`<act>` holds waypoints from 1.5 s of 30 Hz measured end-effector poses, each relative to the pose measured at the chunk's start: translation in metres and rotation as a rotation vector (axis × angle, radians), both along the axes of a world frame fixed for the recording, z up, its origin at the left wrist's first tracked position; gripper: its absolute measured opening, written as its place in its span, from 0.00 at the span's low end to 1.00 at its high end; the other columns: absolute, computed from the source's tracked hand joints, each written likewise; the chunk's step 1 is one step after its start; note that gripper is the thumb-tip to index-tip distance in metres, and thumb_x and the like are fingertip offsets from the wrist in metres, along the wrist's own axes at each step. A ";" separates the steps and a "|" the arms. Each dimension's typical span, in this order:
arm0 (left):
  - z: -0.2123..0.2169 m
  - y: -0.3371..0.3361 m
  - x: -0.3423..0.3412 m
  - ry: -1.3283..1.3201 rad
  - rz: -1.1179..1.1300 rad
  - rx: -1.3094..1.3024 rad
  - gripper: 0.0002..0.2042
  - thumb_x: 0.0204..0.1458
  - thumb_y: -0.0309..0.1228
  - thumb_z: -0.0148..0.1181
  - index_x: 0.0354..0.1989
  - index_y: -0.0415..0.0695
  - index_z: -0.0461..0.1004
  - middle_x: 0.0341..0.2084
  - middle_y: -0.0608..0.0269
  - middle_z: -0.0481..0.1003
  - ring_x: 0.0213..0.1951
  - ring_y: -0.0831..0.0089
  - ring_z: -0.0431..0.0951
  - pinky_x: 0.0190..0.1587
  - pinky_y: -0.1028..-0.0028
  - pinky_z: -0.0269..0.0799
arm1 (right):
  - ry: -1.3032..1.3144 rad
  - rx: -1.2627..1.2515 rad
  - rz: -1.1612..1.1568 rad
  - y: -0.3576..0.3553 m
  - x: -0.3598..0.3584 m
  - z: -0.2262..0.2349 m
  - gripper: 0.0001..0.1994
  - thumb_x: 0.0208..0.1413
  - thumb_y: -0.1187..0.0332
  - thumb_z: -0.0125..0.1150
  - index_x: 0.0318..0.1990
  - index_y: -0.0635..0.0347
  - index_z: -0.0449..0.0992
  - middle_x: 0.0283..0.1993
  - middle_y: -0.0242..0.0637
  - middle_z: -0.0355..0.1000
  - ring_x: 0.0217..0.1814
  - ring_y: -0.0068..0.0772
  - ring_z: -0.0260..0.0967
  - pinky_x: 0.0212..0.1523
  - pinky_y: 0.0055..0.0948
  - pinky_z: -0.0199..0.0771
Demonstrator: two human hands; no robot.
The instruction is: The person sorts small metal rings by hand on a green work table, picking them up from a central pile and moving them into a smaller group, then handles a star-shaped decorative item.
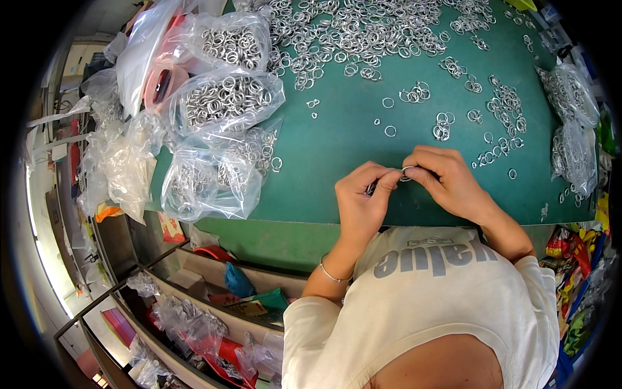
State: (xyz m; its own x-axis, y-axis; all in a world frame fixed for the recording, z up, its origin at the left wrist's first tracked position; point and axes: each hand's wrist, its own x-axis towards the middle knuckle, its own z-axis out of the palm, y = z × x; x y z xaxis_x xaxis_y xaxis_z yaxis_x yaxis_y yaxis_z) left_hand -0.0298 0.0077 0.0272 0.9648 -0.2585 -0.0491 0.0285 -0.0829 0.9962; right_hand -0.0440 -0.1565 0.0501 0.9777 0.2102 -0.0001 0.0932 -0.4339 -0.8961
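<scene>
- Silver ring (406, 172), right of centre in the frame, near the tabletop (304, 168)'s lower edge; left hand (364, 191) and right hand (447, 177) both pinch it with their fingers.
- Left fingers also curl over dark metallic bits, probably more rings; mostly hidden, count unclear. Loosening that curl could spill them.
- Small, smooth metal: uneven pinch could flick the ring away.
- Loose rings (390, 131) lie above the hands; a careless sweep could scatter them.
- Clear bag (214, 188), left of frame, sits at the edge; an elbow bump could drop it.
</scene>
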 end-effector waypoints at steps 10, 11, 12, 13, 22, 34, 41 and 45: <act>-0.013 0.002 -0.003 0.163 0.008 -0.048 0.09 0.49 0.27 0.57 0.20 0.35 0.73 0.12 0.66 0.68 0.16 0.83 0.63 0.19 0.80 0.56 | -0.207 -0.096 0.016 0.002 -0.005 -0.008 0.05 0.45 0.78 0.58 0.31 0.65 0.70 0.24 0.42 0.62 0.22 0.44 0.61 0.21 0.35 0.59; -0.013 0.001 -0.004 0.204 0.006 -0.087 0.10 0.50 0.27 0.56 0.20 0.35 0.73 0.12 0.67 0.68 0.16 0.84 0.61 0.18 0.82 0.53 | -0.216 -0.110 0.019 0.002 -0.005 -0.009 0.05 0.45 0.78 0.58 0.31 0.65 0.70 0.24 0.42 0.62 0.22 0.44 0.61 0.21 0.35 0.59; -0.012 0.000 -0.005 0.246 0.004 -0.125 0.10 0.51 0.28 0.55 0.20 0.36 0.72 0.13 0.68 0.67 0.15 0.86 0.59 0.16 0.83 0.50 | -0.222 -0.096 0.021 0.002 -0.005 -0.009 0.06 0.44 0.78 0.58 0.32 0.65 0.70 0.24 0.42 0.62 0.22 0.43 0.61 0.21 0.35 0.60; -0.012 0.000 -0.005 0.288 0.001 -0.162 0.10 0.52 0.28 0.54 0.20 0.37 0.72 0.13 0.69 0.67 0.14 0.87 0.57 0.15 0.85 0.47 | -0.228 -0.081 0.023 0.001 -0.006 -0.009 0.06 0.44 0.79 0.58 0.32 0.65 0.70 0.24 0.42 0.62 0.22 0.43 0.61 0.21 0.35 0.60; -0.012 -0.001 -0.003 0.514 -0.021 -0.296 0.12 0.53 0.29 0.54 0.19 0.37 0.70 0.13 0.68 0.66 0.12 0.88 0.55 0.13 0.85 0.44 | -0.173 -0.002 0.019 0.001 -0.006 -0.013 0.04 0.47 0.78 0.55 0.32 0.66 0.71 0.24 0.43 0.63 0.21 0.42 0.61 0.21 0.34 0.59; -0.016 -0.008 -0.009 0.167 0.061 -0.138 0.11 0.52 0.28 0.55 0.20 0.36 0.72 0.13 0.69 0.66 0.15 0.87 0.58 0.16 0.84 0.48 | 0.021 -0.015 0.023 0.002 -0.012 -0.012 0.05 0.54 0.70 0.50 0.33 0.63 0.65 0.22 0.41 0.63 0.20 0.45 0.61 0.22 0.37 0.59; -0.015 -0.006 -0.006 -0.096 0.025 0.012 0.11 0.50 0.28 0.56 0.19 0.35 0.72 0.12 0.69 0.67 0.16 0.85 0.61 0.17 0.82 0.51 | 0.263 0.118 0.099 -0.002 -0.008 -0.005 0.06 0.56 0.68 0.49 0.33 0.62 0.64 0.22 0.42 0.65 0.23 0.48 0.63 0.23 0.39 0.58; -0.012 -0.006 -0.007 0.165 0.011 -0.065 0.13 0.51 0.30 0.55 0.18 0.36 0.71 0.11 0.69 0.66 0.14 0.86 0.59 0.16 0.83 0.49 | -0.103 -0.035 0.036 0.002 -0.014 -0.020 0.05 0.52 0.72 0.53 0.33 0.62 0.64 0.24 0.43 0.67 0.24 0.47 0.65 0.22 0.38 0.61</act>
State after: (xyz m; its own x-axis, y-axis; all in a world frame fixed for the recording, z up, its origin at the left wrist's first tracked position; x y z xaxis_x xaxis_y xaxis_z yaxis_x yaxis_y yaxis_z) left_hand -0.0372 0.0013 0.0155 0.9479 -0.2554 -0.1905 0.1926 -0.0171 0.9811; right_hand -0.0580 -0.1545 0.0301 0.9647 0.2467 0.0925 0.2004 -0.4590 -0.8655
